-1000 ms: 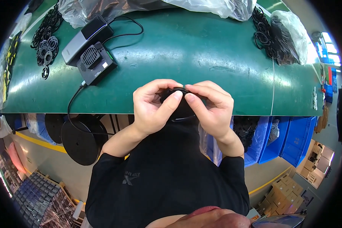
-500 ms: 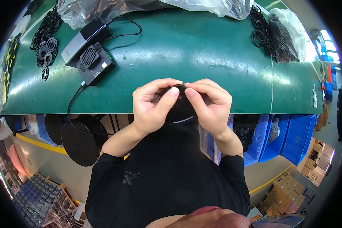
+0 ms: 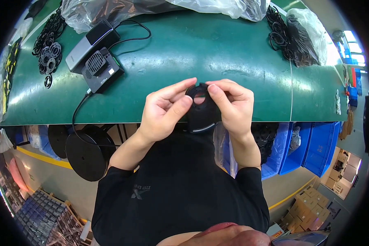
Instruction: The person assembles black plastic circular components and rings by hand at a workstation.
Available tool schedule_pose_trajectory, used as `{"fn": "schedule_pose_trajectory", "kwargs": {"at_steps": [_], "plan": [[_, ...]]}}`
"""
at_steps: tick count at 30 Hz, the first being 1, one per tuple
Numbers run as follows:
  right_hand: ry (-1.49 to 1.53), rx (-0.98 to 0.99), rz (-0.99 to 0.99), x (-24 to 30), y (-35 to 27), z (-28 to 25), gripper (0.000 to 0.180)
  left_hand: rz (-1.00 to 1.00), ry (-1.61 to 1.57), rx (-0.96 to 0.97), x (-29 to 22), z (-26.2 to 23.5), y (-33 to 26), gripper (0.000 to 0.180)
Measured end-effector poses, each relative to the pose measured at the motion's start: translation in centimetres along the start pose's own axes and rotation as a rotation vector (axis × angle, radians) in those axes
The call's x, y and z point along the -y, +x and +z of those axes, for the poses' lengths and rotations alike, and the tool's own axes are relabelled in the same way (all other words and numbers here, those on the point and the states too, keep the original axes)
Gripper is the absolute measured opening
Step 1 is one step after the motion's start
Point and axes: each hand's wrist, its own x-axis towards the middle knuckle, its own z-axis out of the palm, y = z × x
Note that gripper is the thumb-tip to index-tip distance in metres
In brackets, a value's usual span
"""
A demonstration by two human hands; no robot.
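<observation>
A flat black plastic part with a round hole near its far end hangs between my hands, above the near edge of the green table. My left hand pinches its left rim between thumb and fingers. On the other side, my right hand closes thumb and fingers on its upper right rim. A small notch shows at the top, above the hole. The part's lower end has a pale shiny edge and overlaps my black shirt. Fingers behind the part are hidden.
On the green table stand a grey-black device with a cable, black rings at left, more black rings at right, and plastic bags. Below the edge are black reels and blue bins.
The black part has tilted, so its round hole now shows between my hands. My thumbs and fingertips have moved slightly apart along its rim.
</observation>
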Motion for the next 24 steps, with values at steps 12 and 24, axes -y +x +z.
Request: {"fn": "schedule_pose_trajectory", "kwargs": {"at_steps": [12, 24], "plan": [[0.221, -0.045, 0.082, 0.0, -0.3, 0.6, 0.042, -0.142, 0.007, 0.020, -0.3, -0.6, 0.3, 0.024], [0.177, -0.100, 0.041, 0.1, 0.2, 0.5, 0.038, -0.121, 0.086, 0.106, -0.2, -1.0, 0.0, 0.026]]}}
